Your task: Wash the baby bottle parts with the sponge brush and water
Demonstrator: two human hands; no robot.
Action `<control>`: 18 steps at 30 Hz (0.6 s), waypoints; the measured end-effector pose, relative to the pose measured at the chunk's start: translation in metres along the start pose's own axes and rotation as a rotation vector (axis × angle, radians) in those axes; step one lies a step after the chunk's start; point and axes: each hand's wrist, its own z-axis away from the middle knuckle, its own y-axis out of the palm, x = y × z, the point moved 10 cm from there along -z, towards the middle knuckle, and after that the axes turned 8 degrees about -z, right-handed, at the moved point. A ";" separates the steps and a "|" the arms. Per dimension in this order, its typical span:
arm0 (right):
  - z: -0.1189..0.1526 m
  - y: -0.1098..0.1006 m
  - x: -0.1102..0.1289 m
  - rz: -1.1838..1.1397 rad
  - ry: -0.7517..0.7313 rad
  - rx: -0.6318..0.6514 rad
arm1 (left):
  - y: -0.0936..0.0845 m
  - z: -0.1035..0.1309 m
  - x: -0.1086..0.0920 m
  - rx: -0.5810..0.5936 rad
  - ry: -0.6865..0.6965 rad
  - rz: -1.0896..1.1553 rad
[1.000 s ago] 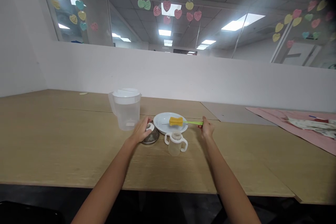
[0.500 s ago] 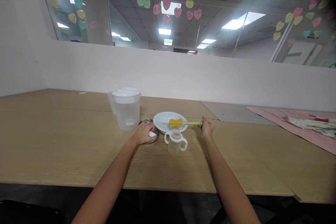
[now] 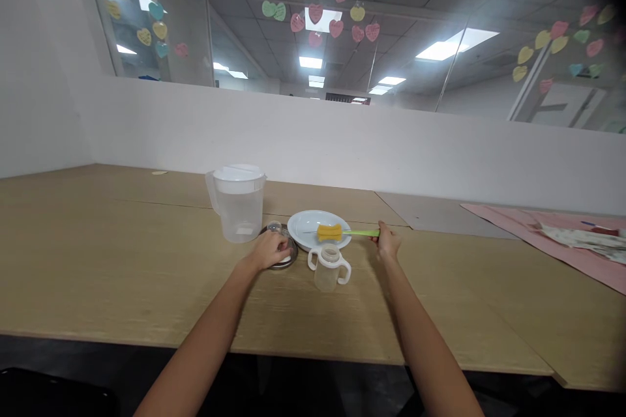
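My right hand [image 3: 388, 241] is closed round the green handle of a bottle brush [image 3: 330, 232]. Its yellow sponge head is over the white bowl [image 3: 298, 220]. On the left, my left hand [image 3: 270, 249] is over a round metal tray [image 3: 294, 254], fingers curled down and together; whatever is in them is hidden. A small clear dome-shaped piece [image 3: 274, 226] and a white piece [image 3: 284, 259] show on the tray beside the fingers. In front of the bowl stands a lidless baby bottle [image 3: 327, 273] with two white side handles, upright and touched by neither hand.
A clear lidded pitcher [image 3: 240, 205] stands behind and left of the tray. To the far right lies a pink cloth [image 3: 518, 225] with a patterned cloth [image 3: 584, 240] on it. A white wall [image 3: 293, 137] with windows above it bounds the wooden table [image 3: 147, 267].
The white piece at my left fingertips now lies lower on the tray, and those fingers have shifted above it. My right hand keeps the brush over the bowl. The view has shifted slightly.
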 end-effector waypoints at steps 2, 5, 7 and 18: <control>0.000 0.000 0.000 0.008 -0.003 0.001 | 0.003 0.000 -0.001 0.008 0.020 -0.025; 0.000 0.000 0.001 0.028 -0.009 0.000 | 0.002 0.000 -0.003 -0.014 0.038 -0.066; 0.001 0.000 0.002 0.032 -0.008 0.001 | 0.001 0.000 -0.005 -0.026 0.044 -0.085; 0.005 0.001 0.004 0.011 0.010 -0.009 | -0.008 -0.002 -0.001 -0.095 -0.033 -0.091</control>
